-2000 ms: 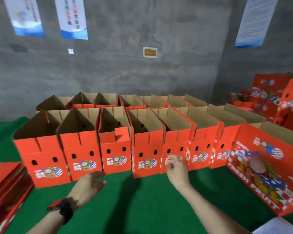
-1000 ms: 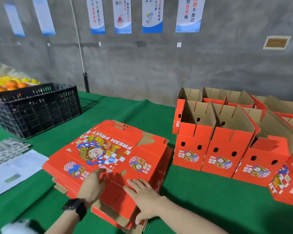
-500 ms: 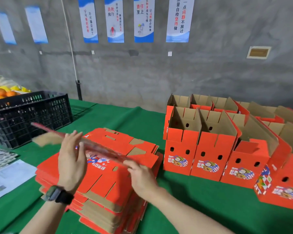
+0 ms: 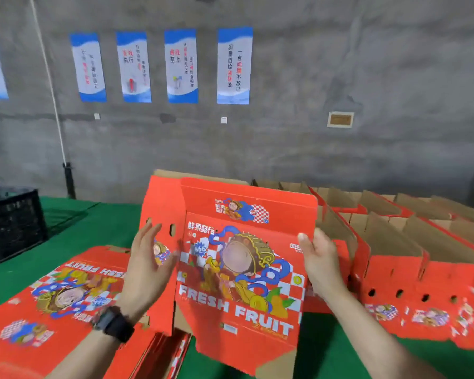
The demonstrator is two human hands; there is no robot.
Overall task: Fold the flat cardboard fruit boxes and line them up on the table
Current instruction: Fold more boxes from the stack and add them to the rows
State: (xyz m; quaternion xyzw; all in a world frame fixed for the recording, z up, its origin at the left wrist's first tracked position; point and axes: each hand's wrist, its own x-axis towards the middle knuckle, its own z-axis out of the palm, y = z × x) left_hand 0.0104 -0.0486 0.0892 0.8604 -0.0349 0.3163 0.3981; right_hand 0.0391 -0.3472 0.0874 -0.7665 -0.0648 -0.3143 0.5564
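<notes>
Two hands hold one red box (image 4: 238, 269) upright in mid-air, its printed front with the words FRESH FRUIT facing the camera and its body partly opened out from flat. The left hand (image 4: 148, 266) lies with straight, spread fingers against the narrow side panel at the left of that box, beside two small oval holes; it is open and grips nothing. A dark watch (image 4: 115, 324) sits on that wrist. The right hand (image 4: 322, 261) grasps the right edge of the box, thumb on the printed face, the other fingers hidden behind the card.

Below and to the left of the held box lies the stack of flat boxes (image 4: 52, 310), print side up, on the green worktop (image 4: 93, 222); the box's lower flaps hang over the stack's near right corner. To the right of the held box and behind it stand the folded boxes (image 4: 422, 255) in rows, tops open and brown inside, packed side against side. Far to the left of the held box is a black crate (image 4: 11, 222). Behind the box rises a grey wall (image 4: 367, 64) with four blue-and-white posters (image 4: 181, 67) above it and a small framed plaque (image 4: 340, 119) above and to its right.
</notes>
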